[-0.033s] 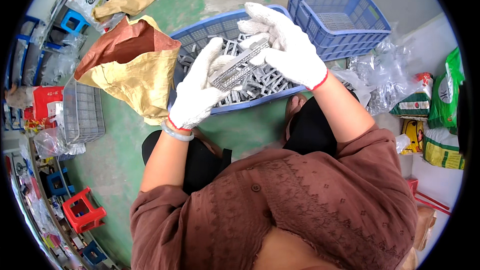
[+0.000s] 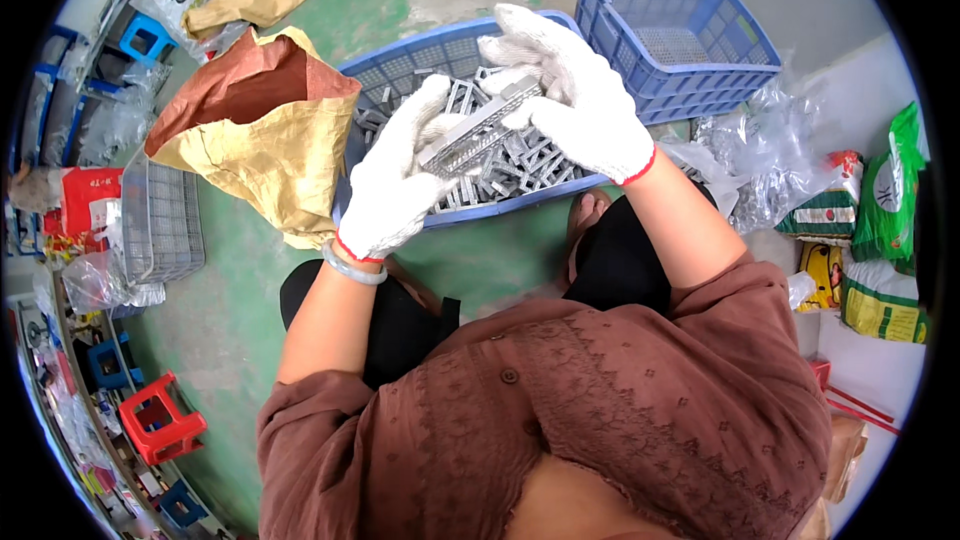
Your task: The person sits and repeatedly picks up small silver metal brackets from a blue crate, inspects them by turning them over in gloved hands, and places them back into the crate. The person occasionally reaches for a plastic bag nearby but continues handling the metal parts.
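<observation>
- While both gloved hands close on it, a grey metal strip (image 2: 478, 128) with a perforated face hangs tilted above the near blue crate (image 2: 400, 65), its upper end to the right and its lower end to the left.
- Around the lower end, the left hand (image 2: 395, 180) in a white knit glove has its fingers curled, pinching the strip between thumb and fingers; a pale bangle (image 2: 352, 268) sits at that wrist.
- At the upper end, the right hand (image 2: 570, 90), also in a white glove with a red cuff edge, is folded over the strip, its fingers bent down and gripping it from above.
- Under the hands, the near blue crate is heaped with loose grey metal parts (image 2: 520, 165) of a frame-like shape.
- Just to the left of that crate, touching its side, stands an open brown paper sack (image 2: 255, 130), its mouth gaping upward.
- Behind and to the right, a second blue crate (image 2: 680, 30) rests on the green floor (image 2: 220, 300), close to the first.
- Crumpled clear plastic bags (image 2: 760, 155) lie to the right of the person's right forearm, with green and yellow packets (image 2: 880, 230) beyond them.
- Far left, a grey wire basket (image 2: 160, 220) sits on the floor, and a red stool (image 2: 160, 420) stands near the lower left rim.
- Nearest the camera, the person's brown patterned blouse (image 2: 600, 410) fills the lower part of the view.
</observation>
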A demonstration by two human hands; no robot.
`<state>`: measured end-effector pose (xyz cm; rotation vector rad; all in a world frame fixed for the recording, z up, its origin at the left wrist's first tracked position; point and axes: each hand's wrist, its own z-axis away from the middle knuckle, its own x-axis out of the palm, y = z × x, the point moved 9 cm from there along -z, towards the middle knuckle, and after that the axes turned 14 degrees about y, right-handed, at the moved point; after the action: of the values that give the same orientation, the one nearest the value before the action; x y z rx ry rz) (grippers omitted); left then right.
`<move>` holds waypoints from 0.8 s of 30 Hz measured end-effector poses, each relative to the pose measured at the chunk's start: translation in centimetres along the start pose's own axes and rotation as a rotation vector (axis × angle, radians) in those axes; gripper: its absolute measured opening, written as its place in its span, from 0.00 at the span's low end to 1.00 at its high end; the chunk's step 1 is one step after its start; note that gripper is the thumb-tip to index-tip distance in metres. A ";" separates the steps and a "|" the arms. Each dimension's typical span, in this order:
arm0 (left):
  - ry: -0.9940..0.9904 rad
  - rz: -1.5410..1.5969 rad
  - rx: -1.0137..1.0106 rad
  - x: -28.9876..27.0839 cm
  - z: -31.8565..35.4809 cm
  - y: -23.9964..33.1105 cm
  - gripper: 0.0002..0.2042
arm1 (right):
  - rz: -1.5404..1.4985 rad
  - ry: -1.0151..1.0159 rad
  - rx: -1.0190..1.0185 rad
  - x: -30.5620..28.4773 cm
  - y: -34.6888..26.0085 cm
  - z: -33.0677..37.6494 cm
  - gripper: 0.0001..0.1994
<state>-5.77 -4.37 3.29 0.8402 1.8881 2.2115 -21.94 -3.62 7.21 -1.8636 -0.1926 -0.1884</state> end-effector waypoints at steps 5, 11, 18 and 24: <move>0.201 -0.283 0.435 -1.6 0.2 1.9 0.36 | 0.031 0.021 -0.032 0.2 0.2 -0.2 0.39; 0.357 -0.342 0.608 -2.6 0.9 3.3 0.31 | 0.035 0.004 -0.100 1.0 -0.1 0.0 0.39; 0.377 -0.298 0.666 -2.7 1.2 3.5 0.32 | 0.118 0.032 -0.093 1.5 -0.5 0.1 0.38; 0.331 -0.495 0.533 -3.0 -0.3 2.1 0.35 | 0.671 -0.056 -0.242 0.4 1.0 -0.1 0.26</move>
<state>-2.85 -6.34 4.20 0.0071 2.5456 1.6417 -21.35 -3.97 6.37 -2.0691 0.4355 0.3159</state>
